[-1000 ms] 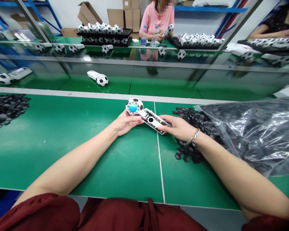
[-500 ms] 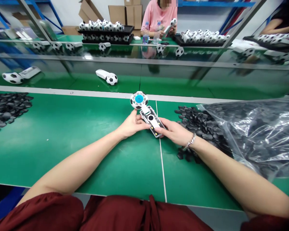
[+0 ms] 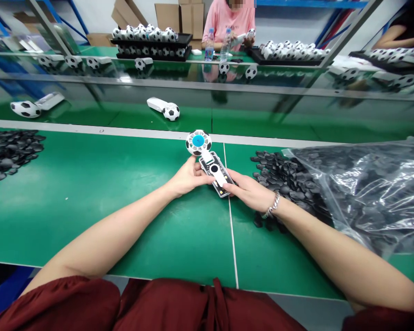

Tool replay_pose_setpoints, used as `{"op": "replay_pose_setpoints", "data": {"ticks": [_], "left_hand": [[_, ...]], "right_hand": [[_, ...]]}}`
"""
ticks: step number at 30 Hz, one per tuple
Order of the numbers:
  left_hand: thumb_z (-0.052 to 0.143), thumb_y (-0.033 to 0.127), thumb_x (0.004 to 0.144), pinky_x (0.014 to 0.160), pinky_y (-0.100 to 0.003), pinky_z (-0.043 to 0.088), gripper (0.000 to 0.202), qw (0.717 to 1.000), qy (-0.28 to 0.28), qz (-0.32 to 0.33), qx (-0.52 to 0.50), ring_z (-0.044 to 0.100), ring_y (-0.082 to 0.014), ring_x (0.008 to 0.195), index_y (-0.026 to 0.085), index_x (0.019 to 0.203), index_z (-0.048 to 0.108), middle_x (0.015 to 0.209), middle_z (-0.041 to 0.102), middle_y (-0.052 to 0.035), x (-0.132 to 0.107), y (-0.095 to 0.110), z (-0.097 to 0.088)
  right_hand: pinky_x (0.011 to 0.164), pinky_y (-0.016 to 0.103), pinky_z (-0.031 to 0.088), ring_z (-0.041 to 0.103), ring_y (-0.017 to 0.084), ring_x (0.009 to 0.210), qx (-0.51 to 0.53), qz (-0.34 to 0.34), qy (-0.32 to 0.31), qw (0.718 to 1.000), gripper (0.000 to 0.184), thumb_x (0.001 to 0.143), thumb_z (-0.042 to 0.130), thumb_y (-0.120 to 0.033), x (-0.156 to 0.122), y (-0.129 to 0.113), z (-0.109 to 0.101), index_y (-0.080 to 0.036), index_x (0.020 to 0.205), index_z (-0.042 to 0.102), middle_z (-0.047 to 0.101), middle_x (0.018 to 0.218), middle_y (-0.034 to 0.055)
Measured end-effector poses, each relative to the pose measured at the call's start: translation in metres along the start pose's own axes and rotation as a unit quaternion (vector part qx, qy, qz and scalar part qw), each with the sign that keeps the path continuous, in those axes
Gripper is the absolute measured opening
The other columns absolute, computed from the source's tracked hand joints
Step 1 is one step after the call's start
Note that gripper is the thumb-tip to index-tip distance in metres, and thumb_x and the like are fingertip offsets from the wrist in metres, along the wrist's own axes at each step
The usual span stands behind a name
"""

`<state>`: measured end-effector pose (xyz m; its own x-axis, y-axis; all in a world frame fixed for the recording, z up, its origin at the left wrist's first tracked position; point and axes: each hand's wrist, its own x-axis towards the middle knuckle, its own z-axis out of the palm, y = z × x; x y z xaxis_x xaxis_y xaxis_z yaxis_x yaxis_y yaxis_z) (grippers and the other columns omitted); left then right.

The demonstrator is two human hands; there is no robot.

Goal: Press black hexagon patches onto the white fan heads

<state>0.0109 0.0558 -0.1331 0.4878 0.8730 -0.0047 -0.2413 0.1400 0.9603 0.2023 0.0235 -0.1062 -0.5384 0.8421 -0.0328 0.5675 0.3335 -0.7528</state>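
Note:
Both my hands hold a handheld fan (image 3: 198, 141) above the green table. Its round head has a black-and-white football pattern with a blue disc in the middle. The handle is uncovered, so a dark circuit board and a white strip (image 3: 220, 176) with a black round spot show. My left hand (image 3: 188, 177) grips the handle's left side just below the head, thumb across its edge. With thumb on top, my right hand (image 3: 246, 187) grips the lower right end; its fingers underneath are partly hidden. A pile of black plastic pieces (image 3: 290, 177) lies beside my right hand.
A clear plastic bag (image 3: 376, 193) covers part of the right pile; another black pile (image 3: 10, 151) lies far left. Beyond the table edge, a belt (image 3: 106, 112) carries football-headed fans (image 3: 171, 111). Across it sits a co-worker in pink (image 3: 229, 23), near loaded black trays (image 3: 152, 51).
Fans on the near belt have shifted right, and those on the far belt left. My hands and the held fan have barely moved. The co-worker's held piece has changed its tilt.

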Motion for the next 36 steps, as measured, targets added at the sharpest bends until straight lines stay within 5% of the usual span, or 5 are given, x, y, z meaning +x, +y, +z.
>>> {"op": "replay_pose_setpoints", "data": {"ticks": [11, 36], "left_hand": [[0.077, 0.013, 0.056, 0.089, -0.038, 0.043, 0.066, 1.000, 0.018, 0.006, 0.018, 0.057, -0.0199, 0.097, 0.014, 0.109, 0.038, 0.104, 0.056, -0.0086, 0.001, -0.001, 0.005], [0.076, 0.009, 0.054, 0.087, -0.035, 0.042, 0.061, 0.999, 0.034, -0.001, 0.014, 0.057, -0.0181, 0.092, 0.013, 0.104, 0.041, 0.099, 0.056, -0.0058, 0.001, -0.001, 0.007]], "right_hand": [[0.085, 0.042, 0.044, 0.053, 0.025, 0.099, -0.056, 0.004, 0.027, 0.998, 0.029, 0.086, 0.039, -0.035, 0.000, -0.008, 0.007, -0.017, 0.107, 0.047, 0.058, 0.103, 0.0103], [0.077, 0.037, 0.044, 0.054, 0.023, 0.088, -0.080, 0.005, 0.037, 0.996, 0.029, 0.085, 0.039, -0.030, -0.002, -0.015, 0.012, -0.016, 0.111, 0.043, 0.056, 0.103, 0.0105]]}}
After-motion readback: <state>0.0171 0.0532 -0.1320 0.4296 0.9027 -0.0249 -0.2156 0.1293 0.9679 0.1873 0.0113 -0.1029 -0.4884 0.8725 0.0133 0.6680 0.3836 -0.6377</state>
